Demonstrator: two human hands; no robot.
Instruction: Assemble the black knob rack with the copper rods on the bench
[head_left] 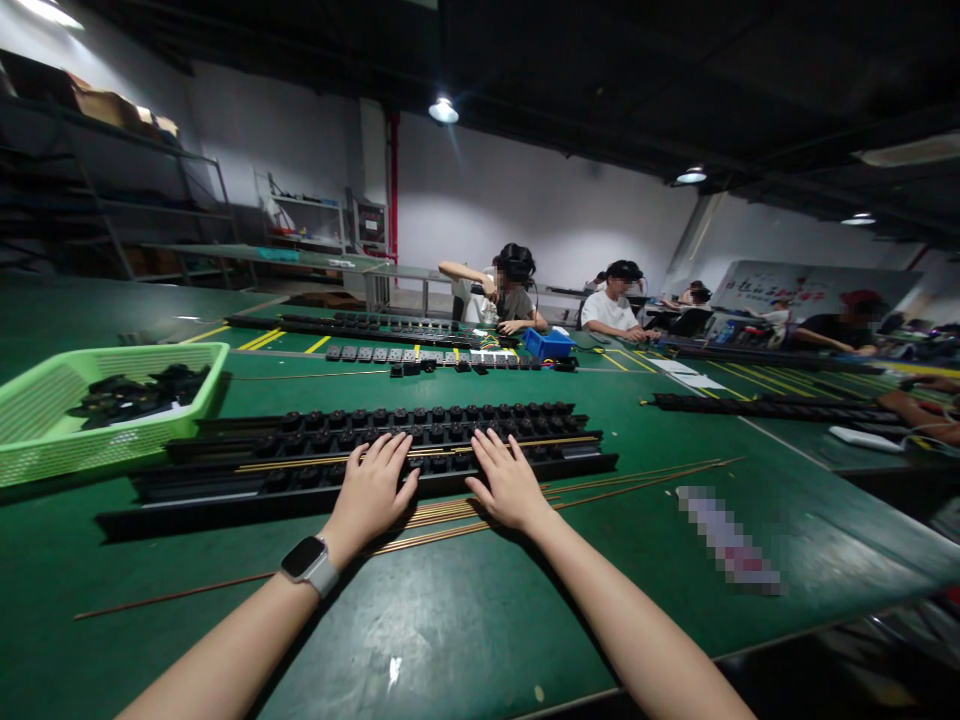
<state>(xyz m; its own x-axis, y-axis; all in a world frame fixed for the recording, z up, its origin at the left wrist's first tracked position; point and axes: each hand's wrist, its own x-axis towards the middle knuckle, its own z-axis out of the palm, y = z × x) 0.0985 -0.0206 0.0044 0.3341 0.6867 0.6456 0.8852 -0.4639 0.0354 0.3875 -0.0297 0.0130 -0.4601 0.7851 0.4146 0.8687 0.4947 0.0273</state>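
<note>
Both of my hands lie palm down with fingers stretched over a set of long black rails [202, 505] fitted with rows of small black sockets [360, 420]. My left hand [379, 485], a watch [304, 558] on its wrist, touches the nearer rails. Level with it, my right hand [504, 480] rests on the same rails farther right. Thin brass rods [300, 463] run lengthwise along the rails and pass under or beside my fingers; the exact contact is hidden. Closer to me, several loose brass rods [442, 512] lie on the green table, partly beneath my hands.
A light green basket [214, 390] with black parts stands at the left. Beyond the rails are a row of socket pieces [420, 356] and a blue bin [547, 343]. Co-workers [615, 300] sit across the table. A blurred-out item [727, 540] lies at the right.
</note>
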